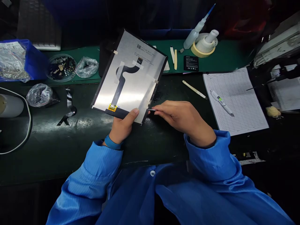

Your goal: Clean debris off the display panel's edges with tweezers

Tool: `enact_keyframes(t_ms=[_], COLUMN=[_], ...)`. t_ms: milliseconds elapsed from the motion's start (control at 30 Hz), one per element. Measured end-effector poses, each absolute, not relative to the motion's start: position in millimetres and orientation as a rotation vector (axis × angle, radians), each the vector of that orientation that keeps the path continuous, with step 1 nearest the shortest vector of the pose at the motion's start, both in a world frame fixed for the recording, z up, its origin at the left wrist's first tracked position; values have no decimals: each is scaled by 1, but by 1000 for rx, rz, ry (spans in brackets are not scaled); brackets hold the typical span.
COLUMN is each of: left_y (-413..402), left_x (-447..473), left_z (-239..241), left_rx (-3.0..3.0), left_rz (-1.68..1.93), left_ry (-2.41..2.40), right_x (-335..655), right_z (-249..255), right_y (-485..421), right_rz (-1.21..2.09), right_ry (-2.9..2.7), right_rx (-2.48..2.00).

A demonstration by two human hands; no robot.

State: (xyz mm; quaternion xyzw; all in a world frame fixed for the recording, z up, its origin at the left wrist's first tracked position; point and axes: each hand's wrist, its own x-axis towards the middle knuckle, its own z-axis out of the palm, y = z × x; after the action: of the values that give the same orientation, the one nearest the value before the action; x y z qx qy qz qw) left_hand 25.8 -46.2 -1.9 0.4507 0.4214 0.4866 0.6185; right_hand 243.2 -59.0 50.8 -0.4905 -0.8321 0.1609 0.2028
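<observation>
My left hand [123,125] grips the near edge of a tablet display panel [138,90], thumb on top, and holds it tilted up off the dark mat. The panel's silver back faces me, with a black flex cable [122,81] and a yellow-tagged connector [112,107]. My right hand [182,118] is closed in a pinch on a thin metal tool [152,110], whose tip touches the panel's near right corner. Both arms wear blue sleeves.
A lined log sheet [243,103] with a white pen [221,102] lies to the right. Behind the panel are a glue bottle [195,31], a tape roll [203,47], plastic spudgers [174,57], a small black battery [191,63]. To the left: parts bags [39,94], a dish [61,67], a loose flex cable [69,107].
</observation>
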Motion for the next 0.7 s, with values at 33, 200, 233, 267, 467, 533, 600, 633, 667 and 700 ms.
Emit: enact_keyframes(t_ms=[33, 200, 233, 267, 467, 533, 600, 633, 667, 700], left_y=[-46, -46, -46, -46, -46, -46, -46, -46, -46, -46], left_x=[26, 25, 25, 24, 23, 24, 24, 25, 25, 25], left_z=[-2, -4, -5, -5, -7, -6, -5, -5, -5, -5], left_rx=[1030, 1025, 1034, 1044, 1030, 1023, 1019, 1013, 1008, 1006], left_rz=[1119, 1137, 1138, 1139, 1134, 1123, 1128, 1134, 1143, 1151], left_ry=[969, 958, 968, 982, 990, 971, 966, 964, 962, 964], right_x=[243, 243, 243, 243, 244, 244, 244, 244, 244, 243], right_z=[50, 51, 51, 51, 52, 51, 50, 50, 50, 50], right_y=[-59, -58, -58, -58, -58, -58, -58, -58, -58, -58], right_rz=[418, 431, 463, 493, 519, 505, 481, 468, 465, 471], right_ry=[-2329, -2304, -2289, -2275, -2265, -2290, -2316, -2323, -2327, -2325], right_rx=[-1375, -1377, -1378, -1375, -1313, -1335, -1360, -1367, -1367, -1364])
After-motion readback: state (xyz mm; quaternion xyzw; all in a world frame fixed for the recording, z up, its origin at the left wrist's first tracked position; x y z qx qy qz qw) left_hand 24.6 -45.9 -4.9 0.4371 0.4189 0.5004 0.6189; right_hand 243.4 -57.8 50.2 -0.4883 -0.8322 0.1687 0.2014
